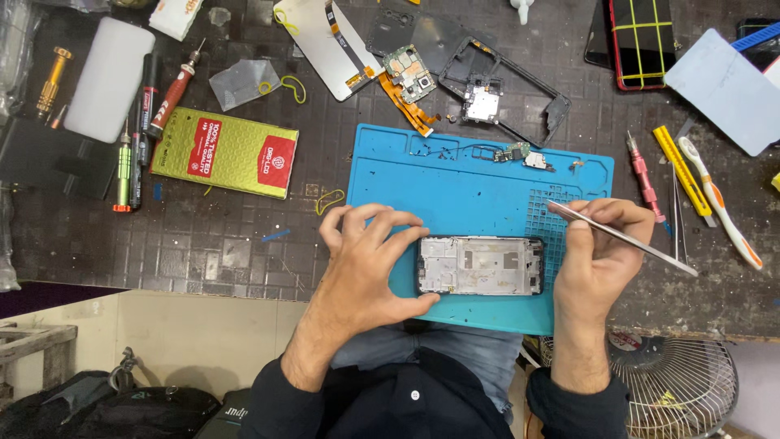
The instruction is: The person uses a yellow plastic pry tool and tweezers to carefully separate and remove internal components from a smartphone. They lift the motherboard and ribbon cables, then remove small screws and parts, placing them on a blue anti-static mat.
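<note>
From the head camera, a stripped phone frame (479, 266) lies flat on the blue work mat (455, 183), near the mat's front edge, long side running left to right, its bare silver inner plate facing up. The left hand (366, 260) rests at the frame's 9 o'clock, fingers curled and loosely spread over the mat, the thumb touching the frame's left end to steady it. The right hand (597, 252) sits at the frame's 3 o'clock and pinches metal tweezers (621, 237) between thumb and fingers; one end hangs just off the frame's upper right corner and touches nothing that can be made out. Judging by how things lie, the teardown looks largely done: a black middle housing (508, 85), a small circuit board (409, 73) with an orange flex cable (414, 114), and a detached screen panel (325, 45) are spread on the bench at 12 o'clock from the mat, and a few tiny parts (520, 153) sit along the mat's far edge. The frame itself appears empty of boards, so refitting seems not yet begun. A yellow-green box (223, 152) lies at 10 o'clock, with screwdrivers (142, 122) beyond it at the left.
</note>
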